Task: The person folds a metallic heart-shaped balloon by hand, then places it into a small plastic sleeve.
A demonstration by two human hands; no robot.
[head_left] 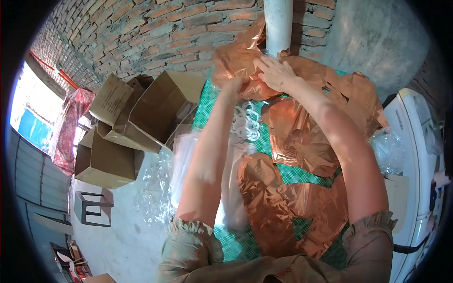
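At the far end of the green-patterned table covering (297,175), a crumpled copper-coloured foil balloon (233,61) lies under both my hands. My left hand (234,87) is closed, gripping the near edge of its foil. With fingers stretched out, my right hand (276,74) lies on the foil beside it. Just below my hands is a bunch of white plastic rings (247,120). More flat foil balloons, one in the middle (302,139) and a curved one nearer me (264,203), spread across the table. Clear plastic bags (233,203) lie partly beneath my left forearm.
Open cardboard boxes (158,106) stand to the left of the table, with a small grey stool (93,208) on the floor. A white pipe (278,28) rises by the brick wall ahead. On the right are a white appliance (415,122) and clear plastic wrapping (389,148).
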